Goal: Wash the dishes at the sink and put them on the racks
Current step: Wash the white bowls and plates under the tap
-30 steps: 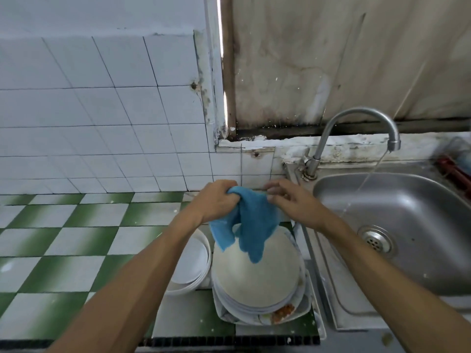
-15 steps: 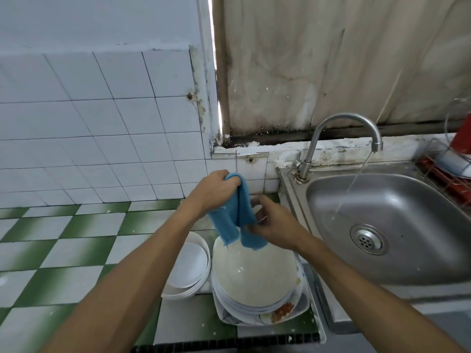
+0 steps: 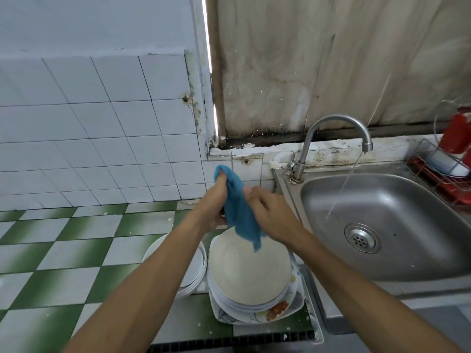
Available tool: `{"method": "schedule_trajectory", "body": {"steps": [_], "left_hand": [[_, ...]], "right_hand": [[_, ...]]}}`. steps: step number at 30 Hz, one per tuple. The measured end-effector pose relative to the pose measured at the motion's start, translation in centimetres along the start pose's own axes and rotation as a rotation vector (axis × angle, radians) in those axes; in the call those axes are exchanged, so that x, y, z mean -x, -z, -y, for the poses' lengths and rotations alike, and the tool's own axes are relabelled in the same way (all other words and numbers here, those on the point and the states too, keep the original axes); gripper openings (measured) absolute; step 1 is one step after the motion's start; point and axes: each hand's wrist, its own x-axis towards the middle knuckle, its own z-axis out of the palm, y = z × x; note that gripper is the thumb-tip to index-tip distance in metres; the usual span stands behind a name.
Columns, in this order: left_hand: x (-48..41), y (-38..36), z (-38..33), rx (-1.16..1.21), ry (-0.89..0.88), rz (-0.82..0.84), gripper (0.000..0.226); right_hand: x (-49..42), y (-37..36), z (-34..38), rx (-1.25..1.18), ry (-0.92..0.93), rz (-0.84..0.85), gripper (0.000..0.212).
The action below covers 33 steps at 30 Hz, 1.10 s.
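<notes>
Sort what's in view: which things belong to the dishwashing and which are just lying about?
In the job: blue cloth, gripped by left hand and right hand; plate stack; white bowls; running tap; sink; rack.
Just lying about: red container at the rack.

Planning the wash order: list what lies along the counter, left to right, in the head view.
In order: stack of white bowls → stack of plates → steel sink → red dish rack. The blue cloth, gripped by the left hand and right hand, overlaps the plates; left out.
</notes>
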Motion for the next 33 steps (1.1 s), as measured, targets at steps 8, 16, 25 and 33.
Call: {"method": "schedule_trajectory", "body": {"steps": [8,16,25,33], "left_hand": [[0.1,1.7,-0.3,0.173,-0.071,0.227,0.082],[-0.1,2.8,0.3,0.188,0.015,0.254,0.075],[-2.4,2.7,2.1,-0.004,-0.142,0.276,0.047],[-3.6,2.1,1.7,-0.085,-0.324,-0.137,0.043]], "right_hand": [[-1.7,3.3,-1.2,-0.558,-0.425,0.08,0.065],[-2.0,4.3,-3.6,-0.948,-0.536,0.383,0.049],[-3.2,5.1,-3.4,-0.621,-0.274,-0.063,0.043],[-3.2,4.1,-4.1,-0.118,-0.181,-0.156,0.038]]}}
